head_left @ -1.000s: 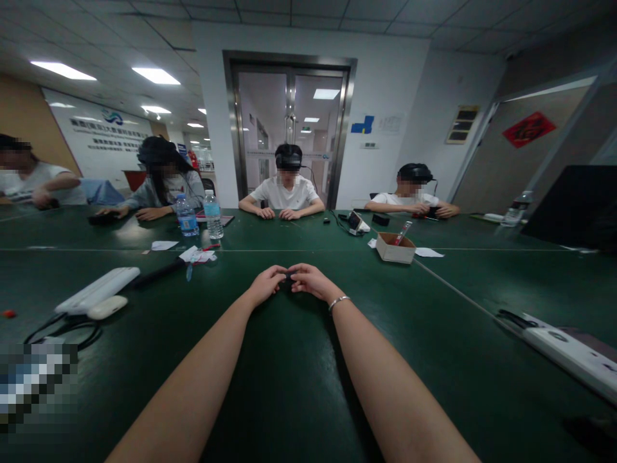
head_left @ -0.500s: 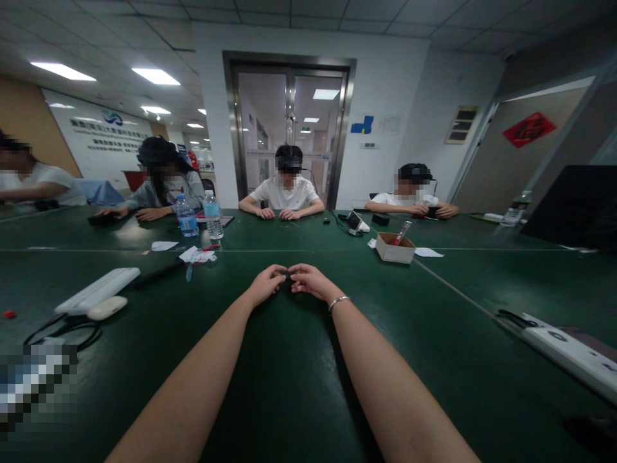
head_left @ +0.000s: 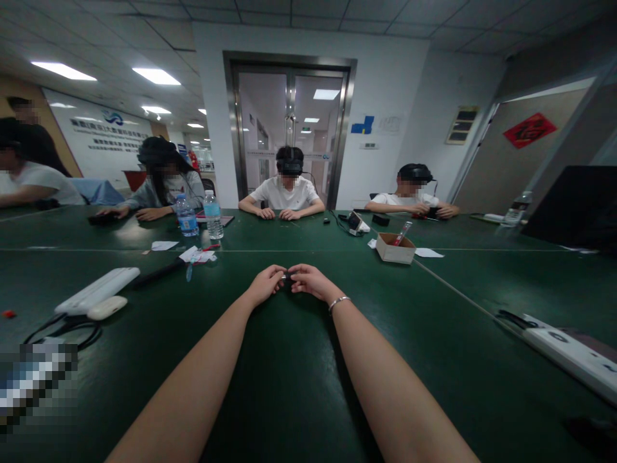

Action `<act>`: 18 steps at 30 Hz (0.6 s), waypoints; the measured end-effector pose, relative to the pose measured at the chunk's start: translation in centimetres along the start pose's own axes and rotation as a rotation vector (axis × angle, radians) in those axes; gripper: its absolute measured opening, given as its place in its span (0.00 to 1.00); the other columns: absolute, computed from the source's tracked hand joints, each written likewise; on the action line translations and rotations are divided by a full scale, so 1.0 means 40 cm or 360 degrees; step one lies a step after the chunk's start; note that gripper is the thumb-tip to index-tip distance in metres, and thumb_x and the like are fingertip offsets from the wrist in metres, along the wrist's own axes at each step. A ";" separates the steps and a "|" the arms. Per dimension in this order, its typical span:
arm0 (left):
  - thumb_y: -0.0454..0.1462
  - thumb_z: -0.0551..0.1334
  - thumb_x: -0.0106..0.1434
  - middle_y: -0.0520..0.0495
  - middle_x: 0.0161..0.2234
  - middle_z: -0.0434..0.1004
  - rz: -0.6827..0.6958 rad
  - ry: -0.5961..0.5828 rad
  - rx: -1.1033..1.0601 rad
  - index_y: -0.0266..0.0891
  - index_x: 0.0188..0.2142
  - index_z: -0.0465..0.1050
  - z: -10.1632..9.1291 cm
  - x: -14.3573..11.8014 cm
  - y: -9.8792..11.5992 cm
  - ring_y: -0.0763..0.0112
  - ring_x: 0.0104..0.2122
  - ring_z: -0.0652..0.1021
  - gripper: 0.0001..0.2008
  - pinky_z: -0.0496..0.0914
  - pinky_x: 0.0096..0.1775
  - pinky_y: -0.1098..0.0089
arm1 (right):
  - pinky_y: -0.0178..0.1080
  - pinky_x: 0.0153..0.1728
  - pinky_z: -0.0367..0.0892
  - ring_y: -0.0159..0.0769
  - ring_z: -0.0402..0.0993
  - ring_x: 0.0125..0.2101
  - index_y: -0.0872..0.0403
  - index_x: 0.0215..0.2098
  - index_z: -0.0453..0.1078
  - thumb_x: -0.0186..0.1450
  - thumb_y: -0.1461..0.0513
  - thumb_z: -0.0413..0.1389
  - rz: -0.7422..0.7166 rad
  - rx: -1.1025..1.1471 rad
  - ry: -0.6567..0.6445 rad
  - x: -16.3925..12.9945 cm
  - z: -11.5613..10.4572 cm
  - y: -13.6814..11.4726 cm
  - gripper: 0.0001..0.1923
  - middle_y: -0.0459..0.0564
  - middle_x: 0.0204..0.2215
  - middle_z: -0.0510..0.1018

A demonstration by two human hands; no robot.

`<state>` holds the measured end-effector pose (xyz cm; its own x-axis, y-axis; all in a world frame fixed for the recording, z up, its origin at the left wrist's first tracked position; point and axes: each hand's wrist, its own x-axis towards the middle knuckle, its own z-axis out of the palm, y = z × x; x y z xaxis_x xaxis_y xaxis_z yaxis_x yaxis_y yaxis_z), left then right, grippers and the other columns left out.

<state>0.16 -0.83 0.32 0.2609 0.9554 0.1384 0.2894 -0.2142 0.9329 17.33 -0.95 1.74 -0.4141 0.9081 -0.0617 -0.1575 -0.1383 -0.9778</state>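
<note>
In the head view, the left hand and right hand meet just below the centre of the frame, over a green table. Between their fingertips is a small dark object, pinched by both hands; it is too small and covered to identify. A silvery bracelet circles the right wrist. At centre right, an open box stands on the table, with a slim item leaning up out of it. Two plastic bottles stand side by side at centre left. A white power strip lies at lower right. In the upper middle, a person in a white shirt sits across the table, forearms resting on it.
</note>
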 end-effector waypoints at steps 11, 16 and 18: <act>0.38 0.56 0.55 0.53 0.24 0.65 0.0025 0.0016 0.0037 0.37 0.43 0.67 0.001 -0.010 0.016 0.77 0.22 0.68 0.15 0.62 0.22 0.76 | 0.32 0.25 0.74 0.28 0.72 0.20 0.59 0.39 0.64 0.59 0.73 0.52 0.0009 -0.0028 0.0009 -0.002 -0.001 -0.003 0.10 0.44 0.19 0.71; 0.42 0.52 0.59 0.51 0.25 0.67 -0.0018 -0.0026 0.0024 0.36 0.43 0.67 -0.002 -0.006 0.007 0.77 0.22 0.67 0.15 0.62 0.23 0.76 | 0.32 0.25 0.74 0.27 0.72 0.19 0.59 0.38 0.65 0.59 0.73 0.53 0.0000 -0.0016 0.0003 0.000 -0.001 -0.001 0.10 0.45 0.21 0.71; 0.42 0.54 0.58 0.51 0.25 0.67 0.0000 -0.0032 0.0034 0.37 0.43 0.67 -0.003 -0.005 0.002 0.77 0.22 0.68 0.16 0.62 0.23 0.76 | 0.32 0.25 0.74 0.27 0.72 0.19 0.59 0.38 0.65 0.58 0.72 0.54 0.0007 -0.0020 0.0006 0.000 -0.002 -0.001 0.10 0.44 0.20 0.71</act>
<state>0.02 -1.01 0.40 0.2794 0.9512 0.1313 0.3091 -0.2185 0.9256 17.39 -0.90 1.75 -0.4114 0.9090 -0.0668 -0.1444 -0.1373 -0.9799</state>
